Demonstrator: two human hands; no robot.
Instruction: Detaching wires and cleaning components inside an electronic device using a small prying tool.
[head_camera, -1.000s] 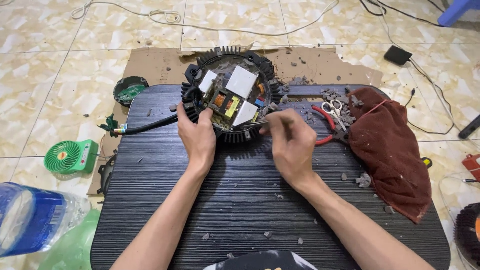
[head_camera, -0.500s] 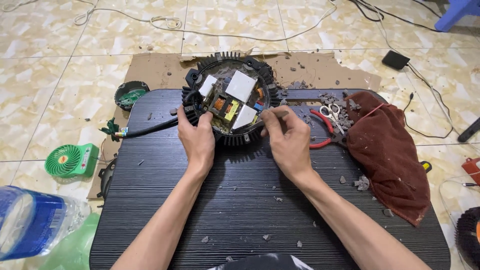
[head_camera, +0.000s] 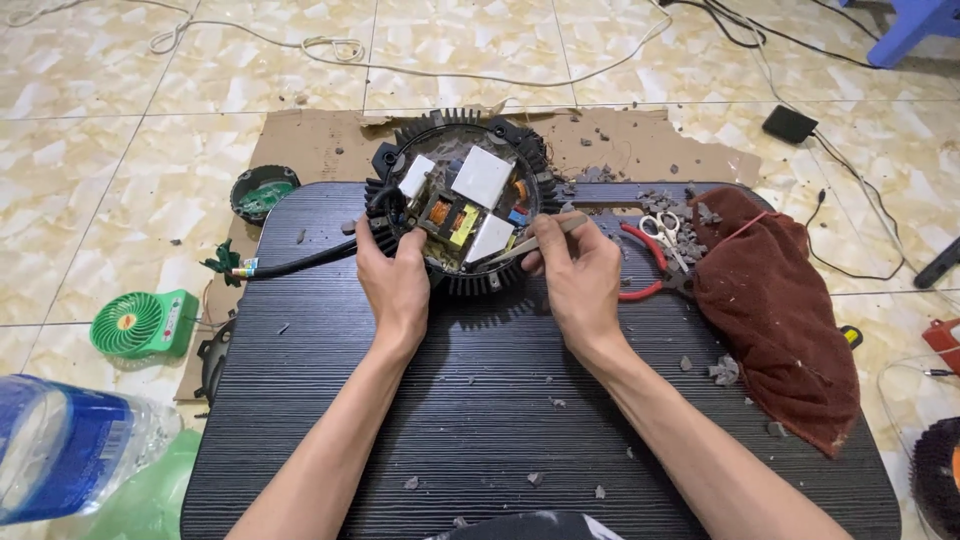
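The left hand (head_camera: 397, 283) gripped the round, black finned housing (head_camera: 458, 205) at its rim; the right hand (head_camera: 578, 272) pinched a flat metal tool (head_camera: 540, 236) whose tip touched the circuit board (head_camera: 462, 215).

Over on the right a dark red cloth (head_camera: 775, 310) drapes off the ribbed black surface (head_camera: 480, 420), red-handled pliers (head_camera: 645, 265) just beside it. A green mini fan (head_camera: 140, 323) lies on the tiled floor (head_camera: 90, 170), a plastic bottle (head_camera: 70, 460) near it.
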